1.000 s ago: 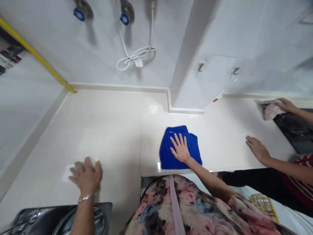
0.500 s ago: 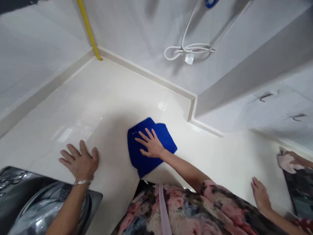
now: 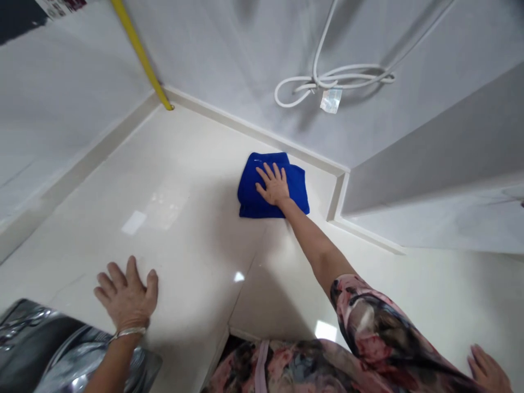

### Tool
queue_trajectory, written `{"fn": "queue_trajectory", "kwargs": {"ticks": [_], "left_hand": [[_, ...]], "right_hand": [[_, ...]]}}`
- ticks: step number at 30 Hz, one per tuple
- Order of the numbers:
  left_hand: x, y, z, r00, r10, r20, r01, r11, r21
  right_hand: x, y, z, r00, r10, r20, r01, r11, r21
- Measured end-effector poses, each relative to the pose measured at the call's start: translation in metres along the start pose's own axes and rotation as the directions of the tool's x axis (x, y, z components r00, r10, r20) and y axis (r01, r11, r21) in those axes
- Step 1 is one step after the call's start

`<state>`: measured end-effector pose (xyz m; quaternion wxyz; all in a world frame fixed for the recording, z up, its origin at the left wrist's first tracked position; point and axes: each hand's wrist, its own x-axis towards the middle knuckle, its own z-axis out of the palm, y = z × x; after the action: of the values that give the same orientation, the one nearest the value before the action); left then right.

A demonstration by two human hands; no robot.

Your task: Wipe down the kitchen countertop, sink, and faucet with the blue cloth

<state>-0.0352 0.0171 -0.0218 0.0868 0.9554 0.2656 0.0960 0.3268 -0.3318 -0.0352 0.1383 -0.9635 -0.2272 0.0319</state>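
Observation:
A folded blue cloth lies flat on the cream, glossy countertop, near the back wall's low ledge. Pressed on top of it is my right hand, palm down with the fingers spread. My left hand rests flat on the bare counter at the lower left, fingers apart and nothing in it. A bracelet circles that wrist. Just below the left hand sits a dark, shiny panel with a pattern of metal and round shapes, partly covered by my forearm.
A yellow pipe comes down into the back left corner. On the wall hangs a tied white cable with a tag. A wall column juts out at the right. Another person's hand lies on the counter at the lower right.
My right hand has slid the blue cloth away from me and slightly right, toward the back wall. My left hand stays flat on the counter. The other person's cloth has left the view.

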Motion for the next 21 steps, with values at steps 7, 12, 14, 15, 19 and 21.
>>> {"fn": "queue_trajectory", "kwargs": {"ticks": [7, 12, 14, 15, 19, 21], "left_hand": [[0.003, 0.007, -0.006, 0.997, -0.054, 0.059, 0.053, 0.999, 0.011], [0.007, 0.003, -0.002, 0.996, -0.048, 0.074, 0.046, 0.999, 0.025], [0.006, 0.002, 0.001, 0.995, -0.064, 0.074, 0.061, 0.998, 0.030], [0.006, 0.003, 0.002, 0.994, -0.072, 0.077, 0.071, 0.997, 0.028], [0.004, 0.006, 0.004, 0.990, -0.096, 0.100, 0.097, 0.995, -0.003], [0.003, 0.007, 0.004, 0.990, -0.102, 0.095, 0.104, 0.994, -0.025]], "right_hand": [[-0.026, 0.094, -0.023, 0.965, 0.253, -0.073, -0.260, 0.959, -0.115], [-0.077, 0.104, -0.023, 0.871, 0.465, -0.160, -0.481, 0.873, -0.082], [-0.096, 0.091, -0.016, 0.846, 0.500, -0.188, -0.518, 0.853, -0.062], [-0.107, 0.083, -0.012, 0.842, 0.501, -0.201, -0.520, 0.853, -0.051], [-0.162, 0.042, 0.008, 0.864, 0.412, -0.289, -0.436, 0.900, -0.020], [-0.198, 0.020, 0.017, 0.879, 0.347, -0.327, -0.377, 0.926, -0.033]]}}
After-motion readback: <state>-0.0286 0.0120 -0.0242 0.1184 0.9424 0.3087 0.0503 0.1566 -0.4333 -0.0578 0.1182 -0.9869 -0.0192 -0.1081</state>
